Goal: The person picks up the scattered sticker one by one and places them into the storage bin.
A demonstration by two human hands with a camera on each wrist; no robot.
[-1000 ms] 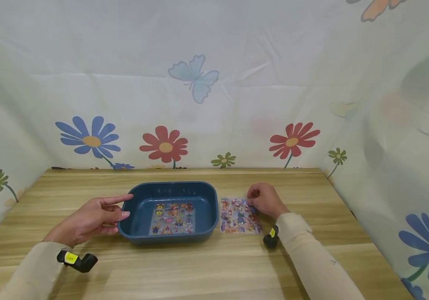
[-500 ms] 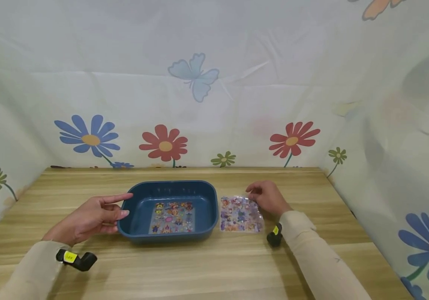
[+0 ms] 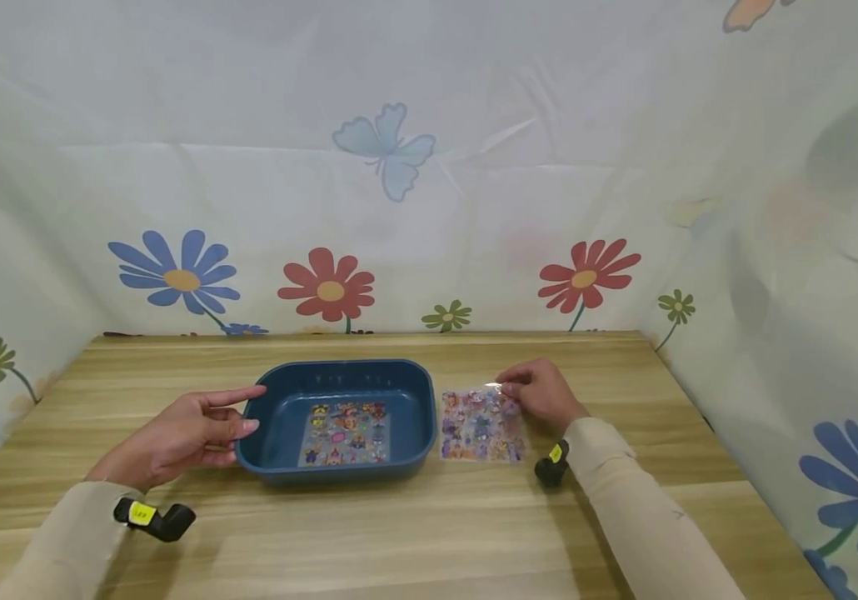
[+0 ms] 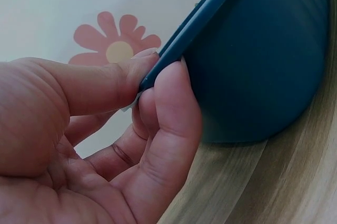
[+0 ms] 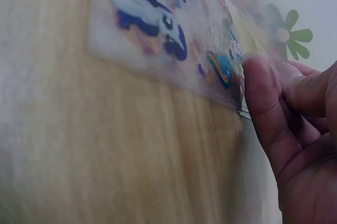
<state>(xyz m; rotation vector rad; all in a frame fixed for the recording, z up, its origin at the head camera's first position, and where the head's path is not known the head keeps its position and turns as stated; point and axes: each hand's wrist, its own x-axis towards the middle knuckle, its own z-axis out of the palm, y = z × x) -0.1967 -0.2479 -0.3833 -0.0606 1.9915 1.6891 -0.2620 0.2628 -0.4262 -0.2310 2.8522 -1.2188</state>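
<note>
My left hand [image 3: 182, 437] pinches the left rim of a blue plastic basin [image 3: 271, 462] between thumb and fingers; the left wrist view shows the basin's rim [image 4: 184, 31] caught there. Inside the basin a sticker sheet [image 3: 345, 435] with small colourful figures lies flat on the bottom. To the right of the basin is a second, clear sticker sheet [image 3: 477, 429], its upper right corner pinched by my right hand [image 3: 545, 396]. In the right wrist view that sheet [image 5: 158, 29] stands out from my fingers, its lower edge blurred, with cartoon ponies on it.
A wood-grain table [image 3: 399, 542] carries everything. Behind it hangs a pale cloth [image 3: 474, 208] printed with flowers and a butterfly, continuing along both sides. A black wrist camera [image 3: 162, 521] sits on the left sleeve, another black camera [image 3: 551, 467] on the right.
My right hand has shifted slightly right, and the upper right corner of the clear sticker sheet has lifted with it. The left hand and the basin have stayed in place.
</note>
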